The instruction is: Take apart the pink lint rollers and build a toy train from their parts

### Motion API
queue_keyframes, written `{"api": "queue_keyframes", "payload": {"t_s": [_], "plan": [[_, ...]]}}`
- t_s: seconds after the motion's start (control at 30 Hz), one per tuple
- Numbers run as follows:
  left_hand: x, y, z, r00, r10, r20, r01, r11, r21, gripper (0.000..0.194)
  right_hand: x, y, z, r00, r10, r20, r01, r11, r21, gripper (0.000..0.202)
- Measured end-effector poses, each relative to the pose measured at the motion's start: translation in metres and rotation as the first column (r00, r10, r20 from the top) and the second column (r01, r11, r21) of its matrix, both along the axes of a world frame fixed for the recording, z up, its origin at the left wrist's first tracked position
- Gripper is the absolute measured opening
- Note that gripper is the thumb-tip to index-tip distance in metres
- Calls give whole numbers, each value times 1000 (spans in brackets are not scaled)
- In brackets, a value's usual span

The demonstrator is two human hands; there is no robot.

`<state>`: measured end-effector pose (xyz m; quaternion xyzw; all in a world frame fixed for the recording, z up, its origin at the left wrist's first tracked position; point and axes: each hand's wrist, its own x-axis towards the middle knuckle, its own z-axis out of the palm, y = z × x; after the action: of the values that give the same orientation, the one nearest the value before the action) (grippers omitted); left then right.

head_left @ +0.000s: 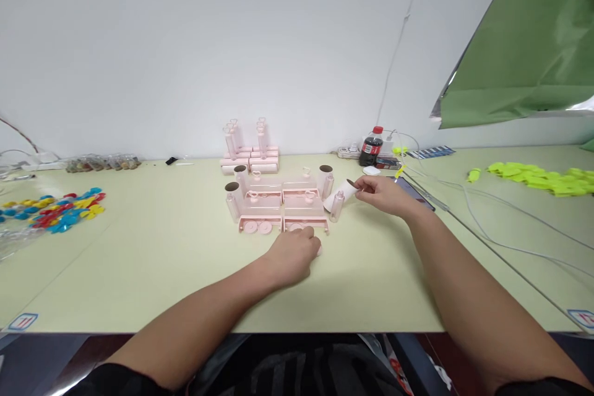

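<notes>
My right hand [383, 193] pinches the upper end of a white paper roll [341, 193] with a brown core, which leans to the right. Beside that roll stands a clear pink bottle [336, 206]. My left hand [293, 255] is closed near the front of the pink cases, and the edge of a small pink round cap [319, 250] shows past its fingers. Two pink round discs [257, 227] lie in the front left pink case [242, 223]. The front right pink case [320, 223] is partly covered by my left hand.
More white rolls [234, 195] stand upright by the cases. Finished-looking pink sets [264, 161] sit against the wall. At right are a cola bottle [372, 147], a tablet [415, 192], cables and yellow-green pieces [542, 178]. Colourful pieces [69, 210] lie at left.
</notes>
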<state>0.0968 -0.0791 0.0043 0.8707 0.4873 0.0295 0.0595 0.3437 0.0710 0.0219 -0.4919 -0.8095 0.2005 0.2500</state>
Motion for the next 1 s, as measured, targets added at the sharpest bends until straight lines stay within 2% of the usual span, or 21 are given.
{"api": "queue_keyframes", "payload": {"t_s": [0.1,0.23,0.4,0.5,0.57,0.63,0.67,0.73,0.8,0.87,0.93,0.97,1.0], "plan": [[-2,-4,11,973,-39,228,37,999,12,10,4,2,-1,1000,5,-7,-4,1000,5,17],[-14,-8,27,823,-78,563,127,991,-47,10,10,7,-4,1000,-10,-20,10,1000,3,23],[-36,-5,32,700,14,714,107,986,-125,12,20,9,0,981,-46,-189,44,999,-17,22],[-46,-1,28,567,113,816,122,968,-219,23,25,8,6,917,-96,-387,90,995,-34,23],[-50,2,25,478,148,866,181,948,-262,36,26,7,11,863,-113,-492,104,994,-45,22],[-53,3,23,420,180,890,221,930,-293,40,26,4,17,771,-122,-625,115,992,-51,21],[-54,4,22,395,204,896,228,923,-310,40,26,3,20,699,-118,-705,119,992,-49,21],[-54,4,22,340,259,904,234,907,-349,41,23,-2,28,498,-80,-863,116,993,-25,20],[-53,4,21,275,316,908,227,897,-380,40,17,-10,37,312,-1,-950,93,995,29,18],[-51,4,21,208,360,910,206,893,-400,38,6,-23,44,196,69,-978,41,996,78,18],[-48,5,20,144,385,911,182,895,-407,37,-10,-40,47,205,69,-976,-43,997,61,20],[-47,6,19,115,391,913,169,898,-405,38,-19,-50,46,227,55,-972,-71,997,40,24],[-46,6,17,88,392,916,154,903,-401,38,-30,-61,44,283,34,-959,-125,992,-2,29]]}}
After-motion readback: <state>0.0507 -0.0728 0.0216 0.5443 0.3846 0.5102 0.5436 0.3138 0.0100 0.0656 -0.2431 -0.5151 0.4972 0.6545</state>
